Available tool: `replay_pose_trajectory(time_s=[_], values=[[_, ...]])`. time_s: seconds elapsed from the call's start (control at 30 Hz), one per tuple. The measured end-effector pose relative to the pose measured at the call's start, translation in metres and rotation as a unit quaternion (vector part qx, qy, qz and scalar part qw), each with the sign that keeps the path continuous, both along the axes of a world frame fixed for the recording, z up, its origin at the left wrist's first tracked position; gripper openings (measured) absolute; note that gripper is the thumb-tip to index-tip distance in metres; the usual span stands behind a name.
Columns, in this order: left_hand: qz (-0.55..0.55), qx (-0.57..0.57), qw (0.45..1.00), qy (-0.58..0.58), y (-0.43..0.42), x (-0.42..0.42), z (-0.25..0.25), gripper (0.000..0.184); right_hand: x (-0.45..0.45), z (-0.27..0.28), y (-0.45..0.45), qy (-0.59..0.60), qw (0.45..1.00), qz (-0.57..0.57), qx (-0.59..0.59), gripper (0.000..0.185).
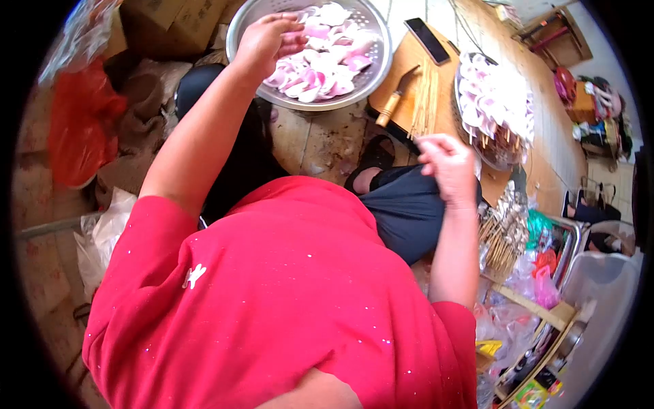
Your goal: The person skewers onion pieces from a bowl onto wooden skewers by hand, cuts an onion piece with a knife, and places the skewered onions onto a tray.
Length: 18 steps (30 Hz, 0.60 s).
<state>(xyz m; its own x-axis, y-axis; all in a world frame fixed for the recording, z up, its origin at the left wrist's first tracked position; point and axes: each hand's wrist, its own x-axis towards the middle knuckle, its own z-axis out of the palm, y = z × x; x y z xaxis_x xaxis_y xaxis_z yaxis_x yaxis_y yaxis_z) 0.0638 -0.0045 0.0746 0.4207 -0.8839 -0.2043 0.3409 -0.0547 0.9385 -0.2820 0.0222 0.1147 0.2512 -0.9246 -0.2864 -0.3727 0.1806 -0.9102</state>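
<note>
A metal colander (379,58) at the top of the view holds many pale slices (320,58) with pink-purple edges. My left hand (272,42) hovers over its left rim, fingers stretched and apart, with nothing visible in them. Lower and to the right is my right hand (446,167), its fingers curled together above my knee. Whatever those fingers may hold is too small or blurred to name. Just beyond it, thin wooden skewers (425,99) lie in a bundle on a wooden board (402,58). A knife (395,99) with a wooden handle rests beside them.
A black phone (427,41) lies at the board's far end. To its right, a tray (458,109) carries threaded pale slices. More skewered food (504,228) is piled at my right, near plastic bags (541,290) and a clear bin (603,293). A red bag (85,123) and cardboard box (160,27) are left.
</note>
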Motion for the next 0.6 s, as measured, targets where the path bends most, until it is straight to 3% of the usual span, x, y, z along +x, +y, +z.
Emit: replay_pose_trajectory(time_s=[0.13, 0.17, 0.27, 0.4, 0.43, 0.47, 0.53, 0.57, 0.6], values=[[-0.002, 0.031, 0.997, -0.076, -0.013, 0.018, 0.001, 0.027, 0.057, -0.064, 0.022, 0.015, 0.986, 0.156, 0.063, 0.011], [-0.031, 0.033, 0.994, -0.097, -0.014, 0.018, -0.002, 0.026, 0.064, -0.088, 0.025, 0.044, 0.979, 0.198, -0.021, 0.012], [-0.105, 0.128, 0.965, -0.204, -0.022, 0.007, -0.01, 0.025, 0.085, -0.107, 0.036, 0.124, 0.964, 0.23, -0.041, 0.018], [-0.15, 0.182, 0.886, -0.4, -0.046, 0.01, -0.061, 0.026, 0.087, -0.123, 0.038, 0.213, 0.923, 0.299, -0.115, 0.014], [-0.163, 0.185, 0.847, -0.47, -0.051, 0.013, -0.076, 0.029, 0.088, -0.12, 0.035, 0.27, 0.902, 0.33, -0.069, 0.013], [-0.165, 0.188, 0.848, -0.468, -0.057, 0.017, -0.091, 0.029, 0.086, -0.122, 0.035, 0.271, 0.901, 0.332, -0.065, 0.013], [-0.283, 0.194, 0.697, -0.63, -0.064, 0.018, -0.102, 0.031, 0.082, -0.125, 0.035, 0.277, 0.901, 0.318, -0.103, 0.034], [-0.236, 0.25, 0.74, -0.578, -0.073, 0.016, -0.121, 0.017, 0.081, -0.125, 0.035, 0.276, 0.901, 0.318, -0.1, 0.034], [-0.238, 0.253, 0.739, -0.578, -0.073, 0.012, -0.118, 0.017, 0.081, -0.124, 0.034, 0.271, 0.898, 0.336, -0.084, 0.041]])
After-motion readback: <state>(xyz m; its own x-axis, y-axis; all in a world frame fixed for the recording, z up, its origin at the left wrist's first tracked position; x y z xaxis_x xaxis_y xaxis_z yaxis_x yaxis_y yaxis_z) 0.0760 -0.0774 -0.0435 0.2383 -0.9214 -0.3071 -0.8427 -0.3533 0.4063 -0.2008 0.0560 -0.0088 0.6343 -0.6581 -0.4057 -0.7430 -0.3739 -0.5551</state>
